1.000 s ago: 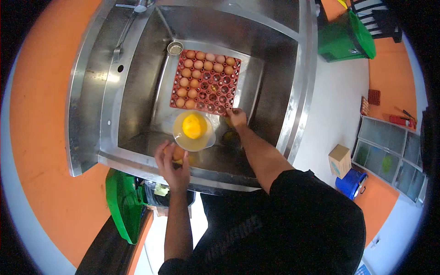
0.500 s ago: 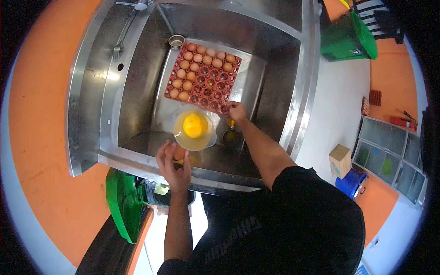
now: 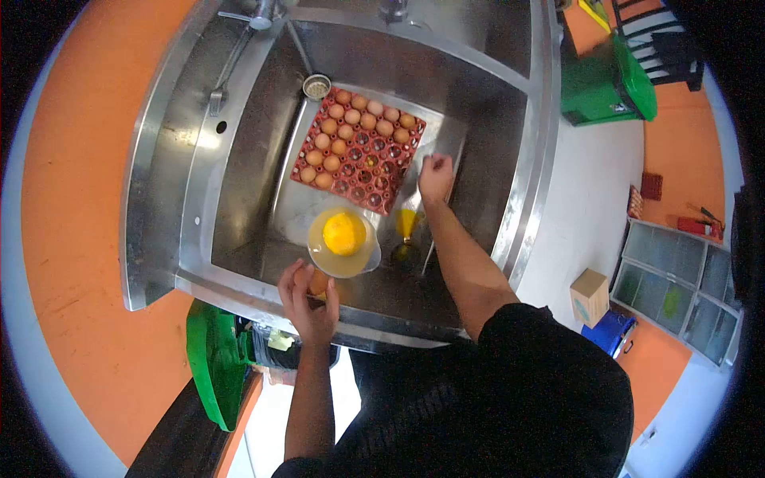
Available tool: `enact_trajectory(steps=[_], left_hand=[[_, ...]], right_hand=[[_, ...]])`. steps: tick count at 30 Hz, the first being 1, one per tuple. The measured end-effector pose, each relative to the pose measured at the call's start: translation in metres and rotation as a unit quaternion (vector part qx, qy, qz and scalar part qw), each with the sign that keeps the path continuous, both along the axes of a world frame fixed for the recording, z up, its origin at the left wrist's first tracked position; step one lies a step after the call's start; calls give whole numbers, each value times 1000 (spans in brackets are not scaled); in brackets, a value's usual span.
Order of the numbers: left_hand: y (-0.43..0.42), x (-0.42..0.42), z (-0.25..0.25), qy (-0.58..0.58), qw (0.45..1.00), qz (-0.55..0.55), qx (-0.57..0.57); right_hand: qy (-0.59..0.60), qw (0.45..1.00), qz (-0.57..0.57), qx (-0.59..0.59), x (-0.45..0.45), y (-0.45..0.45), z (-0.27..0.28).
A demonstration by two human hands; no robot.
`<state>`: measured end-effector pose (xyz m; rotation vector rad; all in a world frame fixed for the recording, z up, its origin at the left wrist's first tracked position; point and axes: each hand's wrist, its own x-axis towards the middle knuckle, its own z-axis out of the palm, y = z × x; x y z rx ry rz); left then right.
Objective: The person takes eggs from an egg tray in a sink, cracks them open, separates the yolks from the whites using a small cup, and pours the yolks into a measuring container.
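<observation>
Left hand is curled around an egg, bowl just beyond; light pressure is advised. Right hand, half-curled, is beside the tray; contents cannot be told.

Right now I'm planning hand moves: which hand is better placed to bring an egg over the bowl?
Probably the left hand: it holds an egg close beside the bowl. The right hand is farther off, beside the egg tray.

Orange wall at left, pale floor, glass-paned cabinet at right, black slatted chair upper right
</observation>
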<state>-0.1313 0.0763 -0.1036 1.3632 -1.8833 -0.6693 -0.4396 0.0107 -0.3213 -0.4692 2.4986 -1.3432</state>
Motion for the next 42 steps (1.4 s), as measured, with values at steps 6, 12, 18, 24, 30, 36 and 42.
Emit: enact_trajectory(steps=[6, 12, 18, 24, 30, 36, 42], left_hand=[[3, 9, -12, 23, 1000, 8, -9], [1, 7, -4, 24, 1000, 9, -7], [1, 9, -5, 22, 999, 21, -10], [1, 7, -7, 69, 997, 30, 2], [-3, 11, -6, 33, 999, 18, -18], [-3, 8, -8, 71, 997, 23, -13], [-5, 8, -3, 54, 998, 23, -26]], right_hand=[[86, 910, 339, -222, 25, -174, 143], [252, 797, 501, -223, 83, -313, 203], [266, 786, 512, -222, 113, -367, 210], [38, 876, 430, -212, 75, -255, 208], [-18, 979, 204, 24, 24, -31, 61], [-33, 830, 437, 344, 56, 99, -38], [-86, 676, 544, 489, 62, 102, -75]])
